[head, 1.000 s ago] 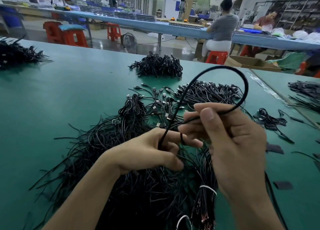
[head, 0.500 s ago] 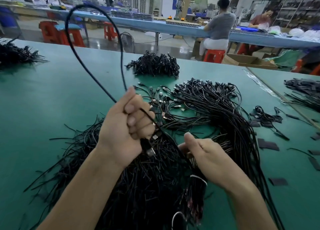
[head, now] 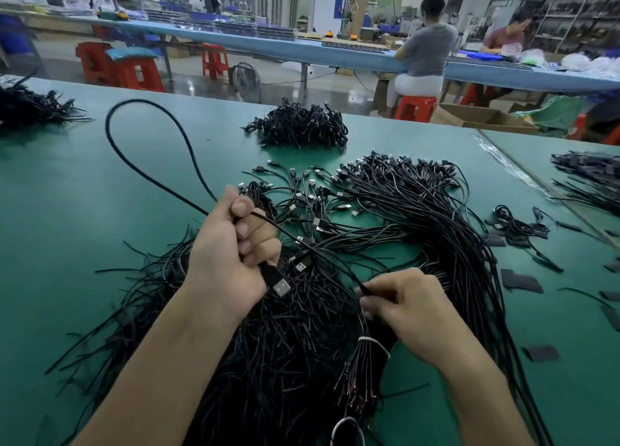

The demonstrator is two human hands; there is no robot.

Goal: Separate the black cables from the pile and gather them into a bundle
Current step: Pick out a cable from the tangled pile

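A big pile of loose black cables (head: 419, 210) with USB plugs spreads over the green table (head: 84, 194). My left hand (head: 231, 257) grips one black cable (head: 144, 167); its USB plug sticks out below my fist and a wide loop arcs up to the left. That cable runs down right to my right hand (head: 406, 308), which pinches it between fingertips. Under my right hand lies a bundle of cable ends (head: 365, 371) tied with a white band.
A tied heap of black cables (head: 302, 123) sits at the back centre, another heap (head: 27, 106) at the far left, more cables (head: 590, 180) at the right edge. Small dark strips (head: 521, 279) lie scattered on the right. Two people sit at a blue bench behind.
The cable's loop has dropped lower and swung left. My left hand stays closed round it; my right hand has shifted right and now pinches the cable's lower run.
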